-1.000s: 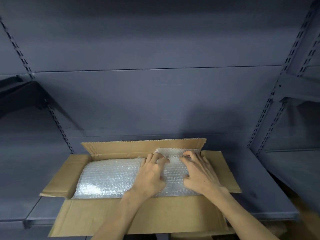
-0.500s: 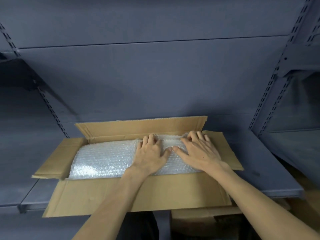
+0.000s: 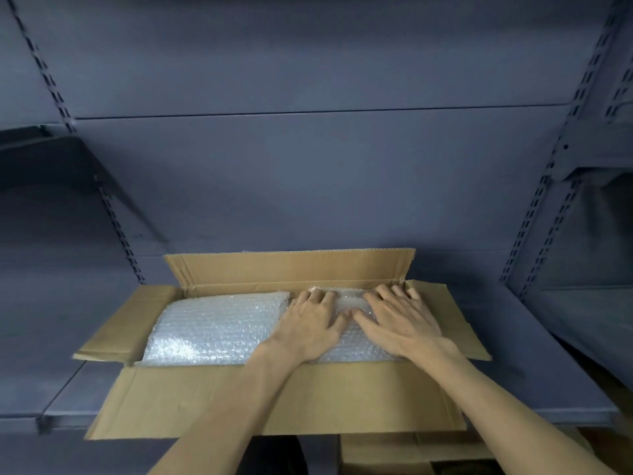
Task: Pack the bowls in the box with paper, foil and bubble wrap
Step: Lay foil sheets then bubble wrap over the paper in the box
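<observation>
Two hands press flat, fingers straight and slightly spread, on the bubble wrap filling the open cardboard box: left hand beside right hand, at the box's right end, on a grey shelf.

2 bare arms, no sleeves, left hand and right hand bare, no gloves, no rings, no watch, short plain fingernails
</observation>
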